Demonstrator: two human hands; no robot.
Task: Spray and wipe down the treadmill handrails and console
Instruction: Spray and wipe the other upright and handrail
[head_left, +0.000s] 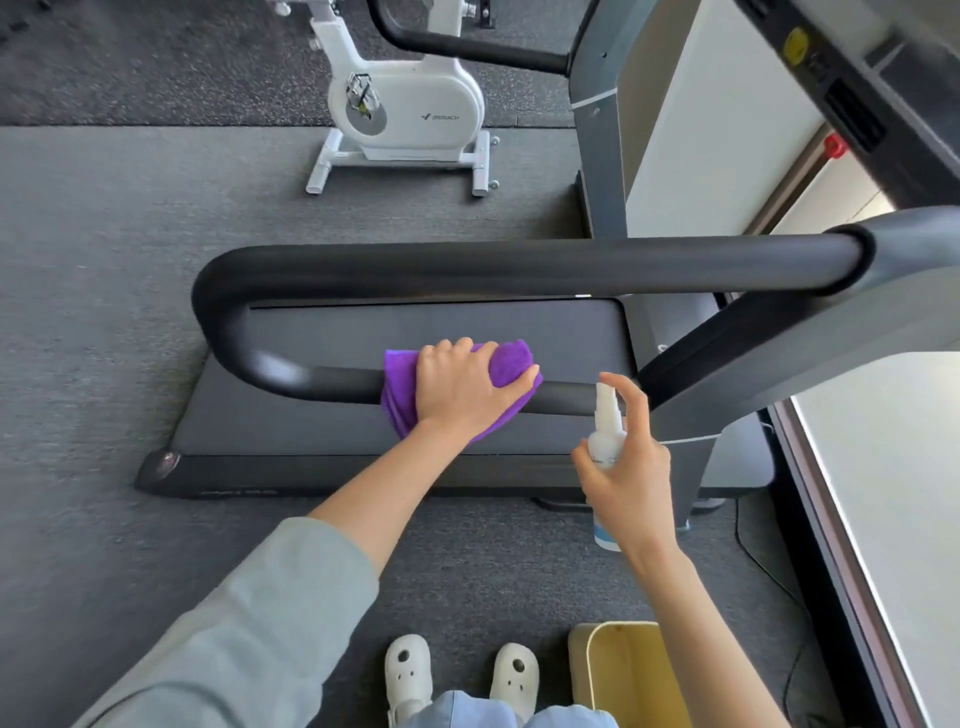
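Left hand (462, 387) presses cloth (506, 364) on handrail (337, 382).

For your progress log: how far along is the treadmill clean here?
Done: nothing shows as finished. In hand: the left hand presses the cloth around the near handrail, while the right hand aims the spray bottle at it. Left: the far handrail and the console.

Console (852, 78) cut off by top and right edges, blurred. Handrail (332, 382) hidden under purple cloth (506, 364). Spray bottle (605, 441) label (behind fingers) unreadable.
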